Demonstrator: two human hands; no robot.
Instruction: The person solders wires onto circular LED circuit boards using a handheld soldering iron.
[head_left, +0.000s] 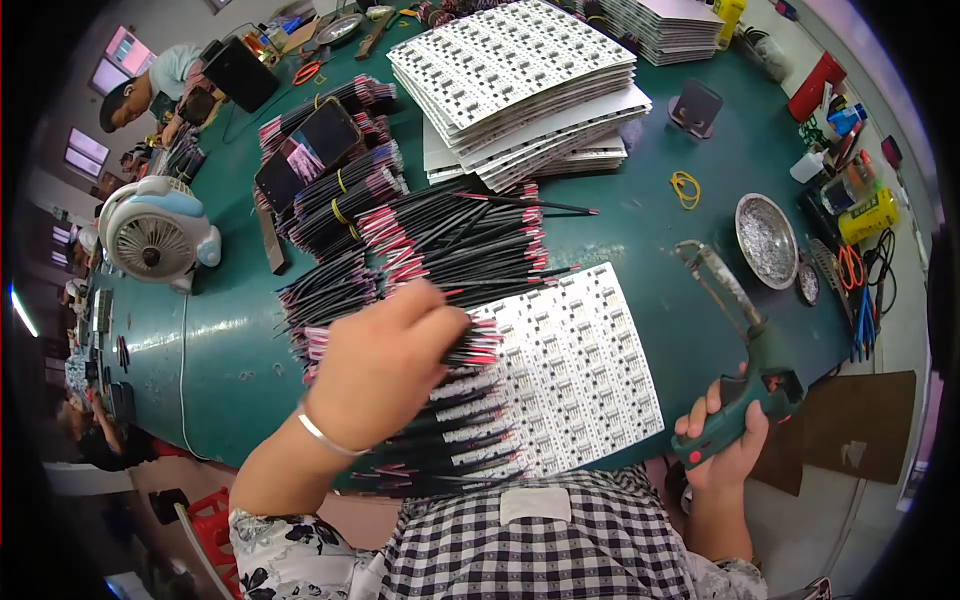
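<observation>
My left hand [385, 355] is closed, its fingers curled around a bunch of black wires [482, 343] whose stripped red and white ends stick out on the right. Part of the grip is hidden behind the back of the hand. Below it, a row of black wires [470, 435] lies along the left side of a white circuit board panel [575, 375], their tips over its edge. A loose pile of black wires with red ends [470, 245] spreads just beyond. On the right, my right hand [735, 430] grips the handle of a green soldering gun [765, 375], its metal tip pointing up and away.
Stacked white circuit board panels [520, 80] stand at the back. A phone [310, 155] lies on wire bundles, left of them. A small fan [155, 235] is at far left. A metal bowl [767, 240], yellow rubber bands [685, 190] and a phone stand [695, 108] are to the right.
</observation>
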